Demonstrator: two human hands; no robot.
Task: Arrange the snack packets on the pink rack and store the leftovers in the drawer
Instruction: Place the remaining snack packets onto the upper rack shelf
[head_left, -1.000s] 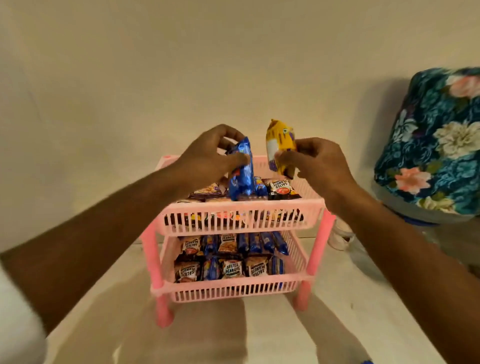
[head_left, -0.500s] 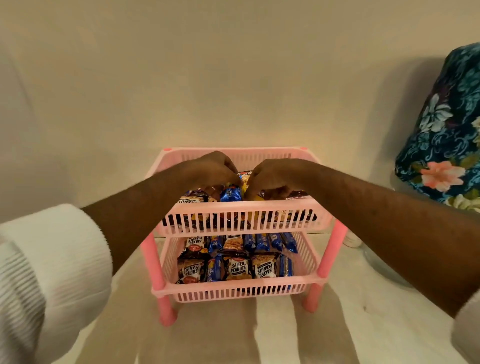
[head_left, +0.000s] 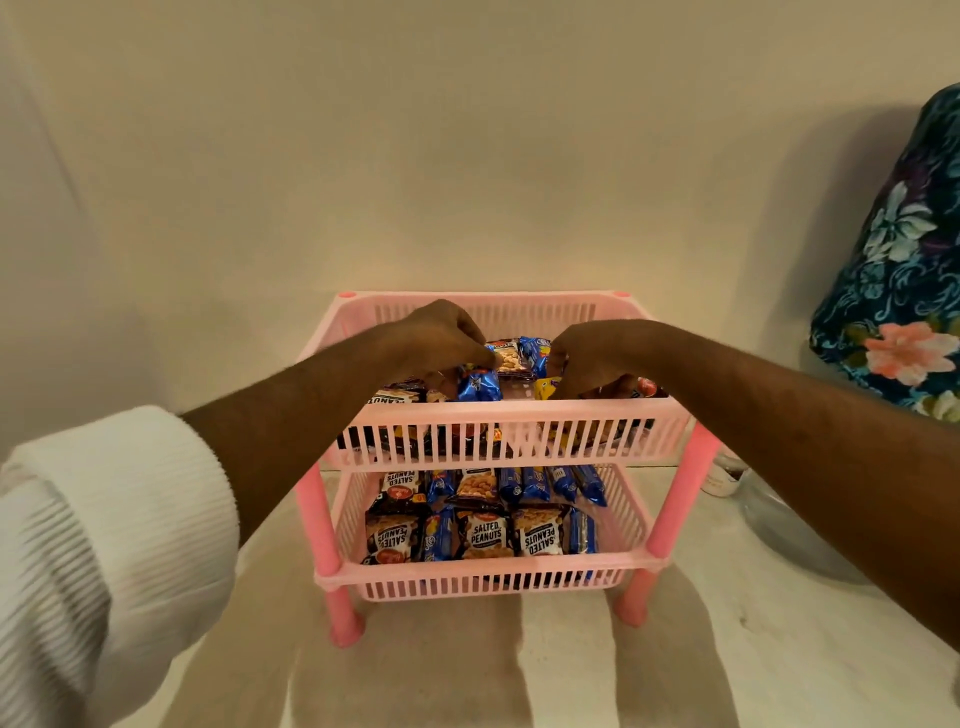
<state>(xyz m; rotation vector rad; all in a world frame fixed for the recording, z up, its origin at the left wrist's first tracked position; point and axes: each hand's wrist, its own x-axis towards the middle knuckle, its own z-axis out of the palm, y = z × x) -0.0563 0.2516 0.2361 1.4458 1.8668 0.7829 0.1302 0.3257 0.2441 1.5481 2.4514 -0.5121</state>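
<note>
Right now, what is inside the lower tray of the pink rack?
The lower tray holds salted peanut packets and blue packets in two rows. The top tray covers the back part, so anything there is hidden.

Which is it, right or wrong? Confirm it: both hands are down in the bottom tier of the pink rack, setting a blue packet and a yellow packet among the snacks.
Wrong tier. The head view shows the left hand and right hand in the top tier of the pink rack, at the blue packet and yellow packet. The rest stands.
</note>
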